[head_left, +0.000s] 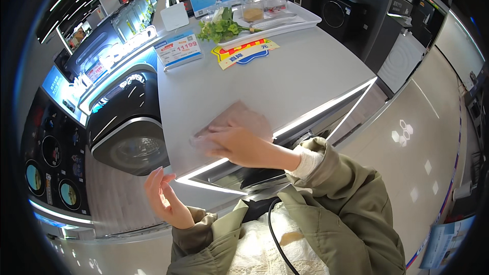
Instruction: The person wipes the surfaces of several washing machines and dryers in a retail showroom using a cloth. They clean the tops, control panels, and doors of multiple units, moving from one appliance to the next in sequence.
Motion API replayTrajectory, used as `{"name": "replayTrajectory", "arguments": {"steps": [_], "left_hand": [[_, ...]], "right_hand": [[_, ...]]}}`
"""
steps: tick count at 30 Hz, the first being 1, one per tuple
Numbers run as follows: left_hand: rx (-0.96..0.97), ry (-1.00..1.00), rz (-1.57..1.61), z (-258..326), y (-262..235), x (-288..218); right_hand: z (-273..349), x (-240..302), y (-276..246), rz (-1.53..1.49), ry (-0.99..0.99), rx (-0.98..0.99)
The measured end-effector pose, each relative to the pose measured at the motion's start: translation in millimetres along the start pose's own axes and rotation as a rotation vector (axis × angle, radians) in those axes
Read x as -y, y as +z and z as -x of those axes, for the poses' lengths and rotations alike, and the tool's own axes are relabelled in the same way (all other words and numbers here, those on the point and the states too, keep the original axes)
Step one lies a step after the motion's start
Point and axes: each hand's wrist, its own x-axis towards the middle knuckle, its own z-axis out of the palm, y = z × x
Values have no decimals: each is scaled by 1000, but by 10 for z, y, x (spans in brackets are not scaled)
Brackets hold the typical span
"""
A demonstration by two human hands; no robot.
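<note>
- Right hand (235, 143): my palm lies flat, fingers spread, pressing the brownish cloth (239, 118) near the grey countertop (285, 79) front edge.
- Cloth seems soft, light, limp; I'd pinch a loose corner.
- Left hand (164, 197) hangs open, empty.

Cloth (243, 116): thin, pinkish-brown, slightly crumpled, lying flat on the pale grey surface (265, 81) near its front edge, just above the lit strip along that edge. Far corner points away from the person; near part sits under the right hand (235, 145). Right hand is palm-down on the cloth, fingers spread and extended toward the left, pressing it onto the surface. Left part of the cloth looks blurred under the fingertips. Left hand (164, 197) is off the surface, below its front-left corner, open with palm turned inward, fingers loosely curled, touching nothing.
</note>
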Motion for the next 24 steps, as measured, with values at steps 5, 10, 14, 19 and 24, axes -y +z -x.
{"name": "replayTrajectory", "arguments": {"steps": [5,10,14,19,24], "left_hand": [[-78,40,-51,52,-165,72],[-107,6,-27,32,-142,-2],[-126,-30,-29,41,-154,15],[-50,35,-29,12,-88,9],[-58,38,-31,4,-14,43]], "right_hand": [[-272,-444,-504,-1382,358,221],[-320,-1241,-645,-418,381,-320],[-245,-1343,-303,-122,107,-163],[93,-628,-7,291,-94,-148],[133,-813,37,378,-62,-47]]}}
